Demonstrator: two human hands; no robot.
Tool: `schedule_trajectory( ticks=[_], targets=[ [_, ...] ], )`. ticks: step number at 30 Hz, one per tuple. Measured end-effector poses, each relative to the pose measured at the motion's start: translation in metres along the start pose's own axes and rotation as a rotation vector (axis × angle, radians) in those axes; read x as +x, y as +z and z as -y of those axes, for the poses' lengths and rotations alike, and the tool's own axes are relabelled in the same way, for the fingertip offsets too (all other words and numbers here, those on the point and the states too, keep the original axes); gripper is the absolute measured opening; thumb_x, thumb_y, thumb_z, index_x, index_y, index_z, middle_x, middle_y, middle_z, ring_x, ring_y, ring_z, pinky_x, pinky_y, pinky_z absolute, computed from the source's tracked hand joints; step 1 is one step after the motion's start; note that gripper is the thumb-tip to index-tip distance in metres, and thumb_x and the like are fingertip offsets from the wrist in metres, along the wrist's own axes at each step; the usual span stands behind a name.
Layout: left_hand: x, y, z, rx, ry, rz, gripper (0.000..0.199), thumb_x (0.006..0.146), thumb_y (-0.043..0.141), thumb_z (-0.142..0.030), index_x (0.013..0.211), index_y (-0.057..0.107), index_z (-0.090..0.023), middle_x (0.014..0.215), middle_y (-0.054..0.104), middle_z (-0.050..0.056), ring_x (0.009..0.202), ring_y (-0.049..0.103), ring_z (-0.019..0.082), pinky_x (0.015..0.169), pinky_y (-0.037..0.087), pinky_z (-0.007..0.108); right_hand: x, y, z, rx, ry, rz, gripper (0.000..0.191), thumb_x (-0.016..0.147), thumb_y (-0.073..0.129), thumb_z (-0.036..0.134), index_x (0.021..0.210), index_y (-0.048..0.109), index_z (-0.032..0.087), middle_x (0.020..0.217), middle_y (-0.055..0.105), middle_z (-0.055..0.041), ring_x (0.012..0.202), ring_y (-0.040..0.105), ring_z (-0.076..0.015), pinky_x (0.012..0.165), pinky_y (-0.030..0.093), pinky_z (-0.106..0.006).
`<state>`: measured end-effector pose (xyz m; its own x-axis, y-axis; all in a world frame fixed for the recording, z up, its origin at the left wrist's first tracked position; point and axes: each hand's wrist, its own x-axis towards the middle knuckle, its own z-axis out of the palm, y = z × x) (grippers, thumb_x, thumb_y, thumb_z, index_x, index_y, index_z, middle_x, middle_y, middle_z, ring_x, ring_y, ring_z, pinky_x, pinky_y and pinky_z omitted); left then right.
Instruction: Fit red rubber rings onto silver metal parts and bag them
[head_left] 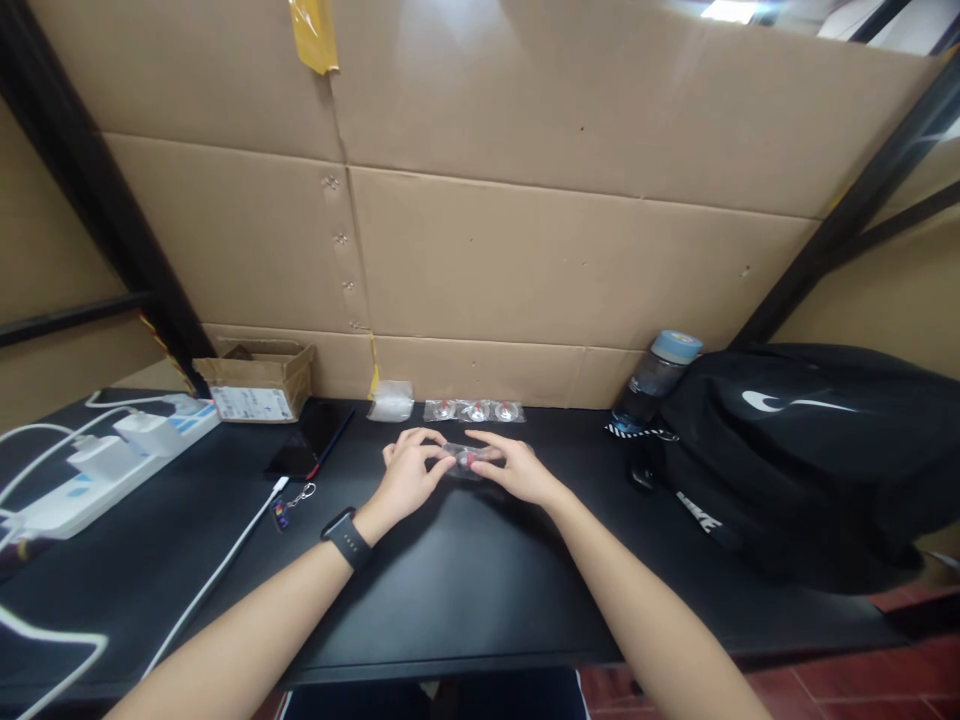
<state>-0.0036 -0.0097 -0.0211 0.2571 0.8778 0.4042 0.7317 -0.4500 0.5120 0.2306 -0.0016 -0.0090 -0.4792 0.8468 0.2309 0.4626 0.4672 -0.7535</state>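
Observation:
Both of my hands meet at the middle of the black table. Between them is a small clear plastic packet (463, 461) with something round and reddish inside; its exact kind I cannot make out. My left hand (414, 468) pinches the packet's left side between thumb and fingers, and a black watch (347, 539) is on that wrist. On the packet's right side, my right hand (517, 468) grips with the thumb near the red part. Just behind lie three similar clear packets (477, 411) in a row, each with a round silvery and red item.
Left of the row is a folded clear plastic wrapper (391, 401). Farther left are an open cardboard box (259, 380), a dark phone (310, 441), a keychain (281, 513), a white cable (217, 575) and a power strip (112, 470). A bottle (654, 380) and black backpack (817, 460) stand right.

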Motion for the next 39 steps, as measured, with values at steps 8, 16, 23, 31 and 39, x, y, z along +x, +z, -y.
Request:
schedule_trajectory(
  ticks=[8,16,23,31,39],
  targets=[
    [0.005,0.003,0.008,-0.146,-0.068,-0.002,0.023,0.091,0.062,-0.045,0.082,0.078,-0.030,0.111,0.070,0.001,0.113,0.057,0.025,0.098,0.041,0.042,0.005,0.003,-0.003,0.158,0.037,-0.215,0.051,0.082,0.074,0.030,0.131,0.058,0.026,0.085,0.077,-0.0012,0.090,0.074,-0.0232,0.092,0.052,-0.038],
    [0.001,-0.007,0.003,-0.040,-0.046,0.013,0.014,0.088,0.065,-0.040,0.087,0.077,-0.033,0.118,0.067,0.001,0.117,0.053,0.027,0.097,0.037,0.048,-0.002,-0.055,-0.029,-0.269,0.331,-0.620,0.046,0.088,0.062,0.027,0.132,0.051,0.032,0.091,0.077,0.0005,0.093,0.069,-0.0224,0.095,0.042,-0.044],
    [0.001,-0.011,0.006,0.015,-0.033,0.002,0.013,0.088,0.064,-0.034,0.091,0.076,-0.033,0.120,0.065,0.003,0.120,0.050,0.029,0.095,0.036,0.048,-0.010,-0.085,-0.080,-0.444,0.699,-0.534,0.044,0.091,0.055,0.022,0.135,0.056,0.028,0.101,0.076,-0.0061,0.112,0.062,-0.0299,0.095,0.035,-0.048],
    [0.006,-0.025,0.016,0.120,-0.087,-0.081,0.016,0.089,0.059,-0.031,0.093,0.074,-0.033,0.121,0.065,0.002,0.120,0.050,0.029,0.092,0.036,0.046,-0.009,-0.078,-0.075,-0.736,0.625,-0.591,0.026,0.095,0.054,0.031,0.113,0.073,0.029,0.117,0.067,-0.0114,0.112,0.056,-0.0314,0.091,0.035,-0.048],
    [0.015,-0.061,0.054,0.254,-0.062,-0.007,0.021,0.090,0.053,-0.031,0.101,0.072,-0.028,0.116,0.068,0.004,0.108,0.059,0.027,0.091,0.040,0.040,-0.004,-0.063,-0.072,-0.798,0.597,-0.342,0.034,0.098,0.049,0.037,0.127,0.068,0.036,0.133,0.060,-0.0105,0.119,0.050,-0.0347,0.093,0.038,-0.055]
  ],
)
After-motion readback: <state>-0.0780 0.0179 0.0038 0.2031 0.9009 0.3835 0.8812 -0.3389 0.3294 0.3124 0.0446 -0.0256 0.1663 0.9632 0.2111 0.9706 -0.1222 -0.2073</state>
